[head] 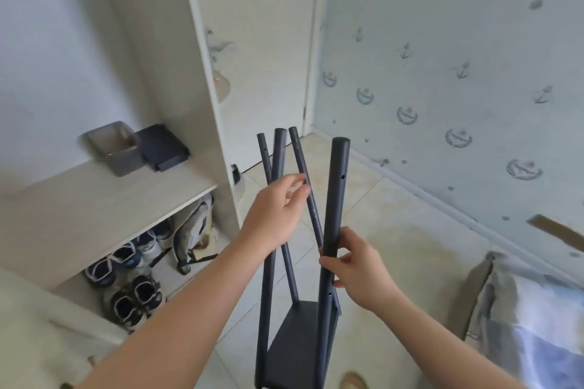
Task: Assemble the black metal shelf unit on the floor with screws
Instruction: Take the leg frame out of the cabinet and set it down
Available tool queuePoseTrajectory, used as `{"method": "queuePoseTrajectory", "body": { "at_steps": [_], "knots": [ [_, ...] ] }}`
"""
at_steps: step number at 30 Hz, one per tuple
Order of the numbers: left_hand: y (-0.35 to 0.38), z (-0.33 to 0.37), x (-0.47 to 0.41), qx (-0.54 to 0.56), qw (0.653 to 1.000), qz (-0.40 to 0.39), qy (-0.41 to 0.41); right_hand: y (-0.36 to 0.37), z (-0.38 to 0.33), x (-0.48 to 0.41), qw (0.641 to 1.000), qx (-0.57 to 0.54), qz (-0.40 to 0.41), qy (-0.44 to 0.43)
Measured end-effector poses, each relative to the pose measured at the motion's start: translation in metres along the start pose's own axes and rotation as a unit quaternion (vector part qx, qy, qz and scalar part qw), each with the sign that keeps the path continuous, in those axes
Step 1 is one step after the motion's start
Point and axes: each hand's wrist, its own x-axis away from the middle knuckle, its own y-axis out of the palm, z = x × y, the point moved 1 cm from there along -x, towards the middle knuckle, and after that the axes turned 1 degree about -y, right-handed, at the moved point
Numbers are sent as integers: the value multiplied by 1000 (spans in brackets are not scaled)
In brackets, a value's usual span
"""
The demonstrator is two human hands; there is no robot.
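1. Shelf unit [264, 309] stands upright on the floor [379, 215], centre of view, between both hands.
2. Done so far, by my read: bottom panel [294, 338] has poles rising from it. They lean and cross near the top, so the frame is loose and not squared.
3. Left hand [271, 215] grasps the thin far-right pole [300, 161] at mid-height.
4. Right hand [357, 271] is curled around the thick near-right pole [336, 199].
5. Left to do: upper shelves and top ties. Empty screw holes [343, 177] show on the poles. No upper panel is fitted.
6. Hard to tell: the far-right pole's lower end is hidden behind the near one, so seating is unknown. Base joints are cut off at the frame bottom. No screws or tool in view.
7. Cabinet [94, 199] with shoes [132, 294] stands on the left.
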Motion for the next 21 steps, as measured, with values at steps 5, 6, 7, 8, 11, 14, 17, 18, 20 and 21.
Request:
{"method": "queuePoseTrajectory", "body": {
  "at_steps": [5,6,7,8,11,14,17,18,20,21],
  "knots": [
    [55,63,-18,51,994,-77,63,-33,28,-4,999,15,46,3],
    [68,71,-24,41,994,-76,66,-41,33,-6,998,11,57,5],
    [80,78,-30,33,995,-74,66,-50,38,-8,998,4,65,7],
    [92,84,-37,25,995,-74,64,-59,43,-10,997,-4,70,9],
    [123,102,-58,9,994,-85,67,-89,58,-21,997,-26,71,18],
    [151,110,-78,-1,993,-98,63,-128,75,-39,998,-34,50,24],
    [175,111,-95,-4,994,-99,49,-179,98,-54,995,-55,74,38],
    [182,111,-100,-8,994,-104,44,-197,108,-59,993,-57,92,47],
    [197,111,-108,-13,992,-119,35,-233,129,-70,988,-45,132,66],
    [203,112,-111,-11,992,-125,29,-249,139,-76,985,-37,151,75]
  ]
}}
